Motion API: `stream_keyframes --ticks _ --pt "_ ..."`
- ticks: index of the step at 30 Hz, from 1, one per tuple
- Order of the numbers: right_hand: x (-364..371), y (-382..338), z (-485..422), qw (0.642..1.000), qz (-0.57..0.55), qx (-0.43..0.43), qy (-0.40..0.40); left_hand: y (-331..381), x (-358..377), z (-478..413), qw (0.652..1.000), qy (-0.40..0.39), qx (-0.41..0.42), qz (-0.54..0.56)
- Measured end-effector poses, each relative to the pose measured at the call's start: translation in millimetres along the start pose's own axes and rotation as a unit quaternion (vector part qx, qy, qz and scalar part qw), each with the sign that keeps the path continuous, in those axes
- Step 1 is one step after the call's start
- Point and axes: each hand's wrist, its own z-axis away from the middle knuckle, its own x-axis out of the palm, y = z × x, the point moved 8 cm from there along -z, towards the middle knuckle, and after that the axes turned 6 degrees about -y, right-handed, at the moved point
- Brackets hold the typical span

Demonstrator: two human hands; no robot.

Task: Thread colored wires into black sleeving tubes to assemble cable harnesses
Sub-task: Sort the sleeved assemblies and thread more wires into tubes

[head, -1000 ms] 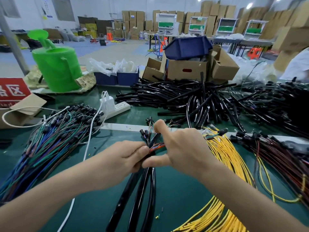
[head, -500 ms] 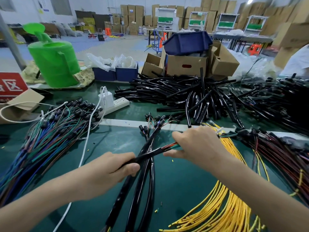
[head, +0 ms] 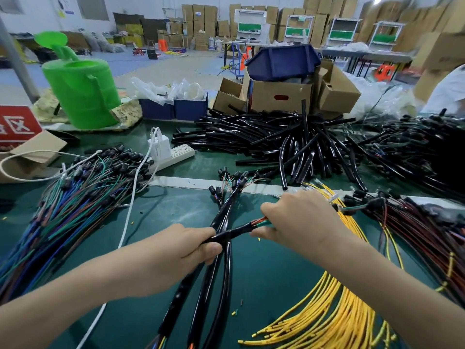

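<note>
Our left hand (head: 186, 250) is curled round one black sleeving tube (head: 231, 234), clamping it just above the sleeved harnesses (head: 221, 273) that lie lengthwise on the green table (head: 264, 278); we judge the grip is there to stop the tube sliding while wires are drawn through. Our right hand (head: 302, 220) pinches the coloured wires (head: 261, 221), red, orange and green, where they leave the tube's mouth, close to the opening, likely so the pull runs straight along the tube rather than kinking it. The tube spans the gap between the two hands, slanting up to the right. The pile of empty tubes (head: 276, 137) lies well beyond, the yellow wires (head: 334, 298) beside the right forearm, the blue and green bundle (head: 63, 215) to the left, apparently kept in reach as stock
</note>
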Motion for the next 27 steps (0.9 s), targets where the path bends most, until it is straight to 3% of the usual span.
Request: stream_keyframes --ticks 5,7,10,19,27 --pt "6.6 -15.7 3.0 0.998 -0.033 -0.038 -0.035 3.8 7.3 -5.3 1.000 -0.014 -0.005 -0.001" --pt "1.8 -24.9 6.7 0.998 0.014 -0.039 -0.046 8.3 11.3 -6.8 1.000 -0.026 0.002 -0.003" --pt "-8.4 -20.7 3.5 0.999 -0.028 -0.009 0.030 13.7 13.1 -8.1 1.000 -0.020 0.003 0.012" --pt "-7.7 -13.7 6.6 0.995 -0.071 -0.048 0.045 23.3 2.1 -5.9 0.997 0.016 0.030 0.067" --pt "10.9 21.9 2.7 0.986 -0.162 0.019 0.025 14.6 0.8 -1.9 0.998 0.039 0.016 0.050"
